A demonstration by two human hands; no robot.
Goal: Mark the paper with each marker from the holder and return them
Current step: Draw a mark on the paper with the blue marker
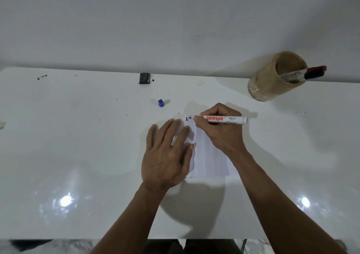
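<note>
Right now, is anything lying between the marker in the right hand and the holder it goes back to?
Nothing visible does. The marker, held by the right hand, has bare table between it and the holder. Its blue cap lies off to the left, so it is still uncapped.

Your right hand [220, 129] grips a white marker [224, 118] lying nearly level, its tip touching the top left corner of the paper [210, 156] beside small marks. Your left hand [167, 154] lies flat, fingers straight, pressing the paper's left edge. A blue cap [161, 102] sits apart on the white table [78, 137]. Far right, a tan holder [276, 76] keeps two capped markers [303, 74].
</note>
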